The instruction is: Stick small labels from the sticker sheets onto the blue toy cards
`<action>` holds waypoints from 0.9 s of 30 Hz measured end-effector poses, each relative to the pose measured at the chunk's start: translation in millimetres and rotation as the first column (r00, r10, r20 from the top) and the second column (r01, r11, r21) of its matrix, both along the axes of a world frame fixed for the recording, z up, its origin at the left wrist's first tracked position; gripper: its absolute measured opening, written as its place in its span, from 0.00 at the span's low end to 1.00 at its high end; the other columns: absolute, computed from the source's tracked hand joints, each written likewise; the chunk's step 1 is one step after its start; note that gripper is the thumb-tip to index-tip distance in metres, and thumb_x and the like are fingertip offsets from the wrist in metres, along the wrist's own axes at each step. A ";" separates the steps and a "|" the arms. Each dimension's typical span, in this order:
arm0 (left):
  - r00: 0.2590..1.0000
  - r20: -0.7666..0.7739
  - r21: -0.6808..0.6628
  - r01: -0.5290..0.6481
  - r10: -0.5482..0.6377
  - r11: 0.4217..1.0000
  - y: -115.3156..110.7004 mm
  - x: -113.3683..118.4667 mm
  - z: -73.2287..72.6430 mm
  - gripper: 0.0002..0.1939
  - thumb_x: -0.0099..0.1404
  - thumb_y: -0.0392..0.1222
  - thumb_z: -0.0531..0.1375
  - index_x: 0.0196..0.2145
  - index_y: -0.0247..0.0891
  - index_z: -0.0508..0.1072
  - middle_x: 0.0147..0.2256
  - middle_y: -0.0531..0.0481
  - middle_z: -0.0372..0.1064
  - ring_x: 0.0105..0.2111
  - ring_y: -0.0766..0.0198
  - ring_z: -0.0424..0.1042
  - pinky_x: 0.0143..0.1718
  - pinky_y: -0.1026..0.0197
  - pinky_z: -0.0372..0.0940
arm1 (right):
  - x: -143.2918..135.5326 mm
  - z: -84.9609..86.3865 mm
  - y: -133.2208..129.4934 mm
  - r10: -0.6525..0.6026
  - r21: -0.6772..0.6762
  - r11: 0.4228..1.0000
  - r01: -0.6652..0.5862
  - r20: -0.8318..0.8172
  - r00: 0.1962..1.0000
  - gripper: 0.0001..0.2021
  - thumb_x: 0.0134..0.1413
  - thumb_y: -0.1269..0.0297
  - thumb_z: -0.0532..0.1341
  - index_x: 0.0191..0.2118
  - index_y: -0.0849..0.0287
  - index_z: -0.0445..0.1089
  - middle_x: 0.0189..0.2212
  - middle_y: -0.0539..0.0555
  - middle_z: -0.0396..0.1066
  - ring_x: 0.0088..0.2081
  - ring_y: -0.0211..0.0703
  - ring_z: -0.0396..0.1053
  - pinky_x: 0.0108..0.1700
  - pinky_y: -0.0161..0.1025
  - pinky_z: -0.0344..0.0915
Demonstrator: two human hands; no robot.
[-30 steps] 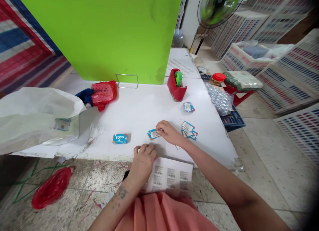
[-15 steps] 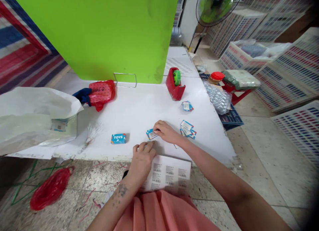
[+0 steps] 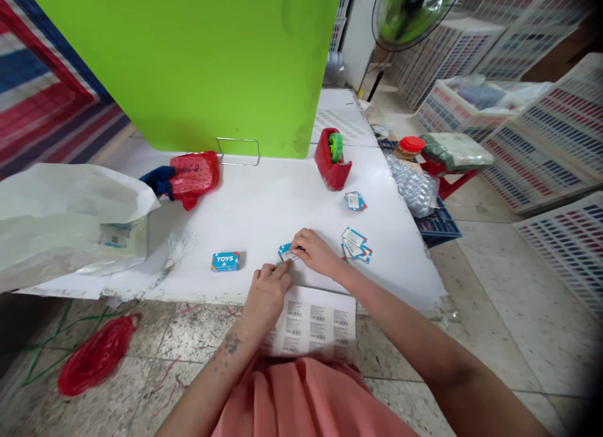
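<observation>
Fingers [image 3: 296, 245] of my right hand [image 3: 315, 252] pinch the right end of a blue-edged card [image 3: 282, 248]; how much of its label [image 3: 289, 255] they hold as well is hidden. My left hand [image 3: 267, 291] grips nothing: its index finger reaches out to touch the near edge of that card, the others half curled beside it. The card lies flat on the tabletop [image 3: 264, 205], near its front edge, and I judge the step in hand to be squaring and pressing the label onto it. That calls for light, even pressure, with the left finger steadying the edge so that the label goes down straight and without a crease. The sheet [image 3: 320, 321] of printed labels lies across my lap, partly under my left forearm, so a careless shift of that arm could drag it. To the right, just beyond my right wrist, labelled cards [image 3: 354, 237] overlap in a loose fan, with a small pile [image 3: 355, 201] farther out; my forearm could brush the fan. To the left sits a stack [image 3: 225, 262] marked TOYS, well apart from my hands. Farther back stand the red tape dispenser [image 3: 330, 167] and the green board [image 3: 211, 66], while a red packet [image 3: 194, 173] rests beside the white bag [image 3: 70, 205]; none of these blocks my reach.
</observation>
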State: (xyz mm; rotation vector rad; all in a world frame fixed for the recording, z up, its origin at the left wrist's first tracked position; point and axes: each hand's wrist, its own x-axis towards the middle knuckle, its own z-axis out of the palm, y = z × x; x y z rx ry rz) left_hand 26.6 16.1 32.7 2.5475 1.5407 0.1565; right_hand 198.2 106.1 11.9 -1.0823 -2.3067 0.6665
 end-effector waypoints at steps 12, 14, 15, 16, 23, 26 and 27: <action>0.997 0.071 0.037 0.006 -0.009 0.999 -29.5 -6.5 11.5 0.05 0.65 0.35 0.54 0.37 0.39 0.70 0.54 0.48 0.60 0.48 0.55 0.58 0.47 0.51 0.59 | 6.0 19.9 -19.6 -0.191 0.004 0.981 0.194 -0.161 0.968 0.05 0.45 0.67 0.67 0.28 0.58 0.71 0.45 0.56 0.65 0.49 0.48 0.61 0.51 0.47 0.57; 0.998 0.067 0.039 -0.002 -0.001 0.999 -31.1 -6.7 10.7 0.06 0.66 0.35 0.54 0.37 0.39 0.70 0.53 0.47 0.61 0.48 0.56 0.58 0.47 0.51 0.59 | 4.5 18.6 -21.2 -0.211 -0.074 0.977 0.200 -0.193 0.958 0.04 0.46 0.68 0.66 0.27 0.58 0.69 0.40 0.54 0.68 0.43 0.44 0.64 0.46 0.43 0.59; 0.998 0.067 0.038 -0.004 0.002 0.999 -31.7 -6.8 10.3 0.06 0.66 0.35 0.53 0.38 0.39 0.70 0.53 0.47 0.61 0.48 0.56 0.58 0.47 0.51 0.59 | 4.2 17.9 -21.7 -0.225 -0.128 0.971 0.203 -0.198 0.954 0.04 0.47 0.67 0.65 0.27 0.58 0.69 0.35 0.52 0.69 0.38 0.42 0.65 0.42 0.40 0.60; 0.998 0.067 0.036 -0.004 0.002 0.999 -32.3 -6.8 10.0 0.06 0.66 0.35 0.53 0.38 0.39 0.69 0.53 0.47 0.61 0.48 0.56 0.58 0.46 0.52 0.58 | 4.7 17.6 -21.9 -0.243 -0.181 0.961 0.208 -0.194 0.950 0.04 0.47 0.66 0.64 0.28 0.58 0.69 0.30 0.50 0.69 0.33 0.39 0.65 0.37 0.37 0.60; 0.995 0.096 -0.038 0.041 -0.038 0.998 -32.7 -4.3 13.2 0.06 0.67 0.35 0.53 0.39 0.39 0.69 0.44 0.49 0.66 0.43 0.59 0.60 0.43 0.55 0.57 | 39.7 25.7 -25.8 -0.345 -0.350 0.896 0.273 -0.162 0.924 0.15 0.47 0.64 0.64 0.43 0.57 0.68 0.21 0.43 0.62 0.22 0.34 0.57 0.25 0.32 0.53; 0.994 0.110 -0.088 0.039 -0.029 0.995 -30.6 -2.0 15.6 0.06 0.67 0.37 0.52 0.36 0.39 0.69 0.38 0.49 0.66 0.39 0.59 0.61 0.41 0.55 0.56 | 64.7 27.1 -32.2 -0.395 -0.411 0.860 0.304 -0.156 0.905 0.24 0.46 0.63 0.63 0.52 0.55 0.64 0.22 0.43 0.64 0.21 0.35 0.59 0.24 0.32 0.54; 0.993 0.113 -0.100 0.037 -0.025 0.994 -29.9 -1.2 15.9 0.06 0.67 0.36 0.52 0.36 0.39 0.69 0.37 0.50 0.66 0.38 0.60 0.61 0.40 0.56 0.56 | 72.0 25.8 -35.1 -0.409 -0.413 0.852 0.321 -0.145 0.901 0.21 0.48 0.62 0.62 0.50 0.56 0.66 0.23 0.45 0.67 0.23 0.36 0.62 0.25 0.33 0.56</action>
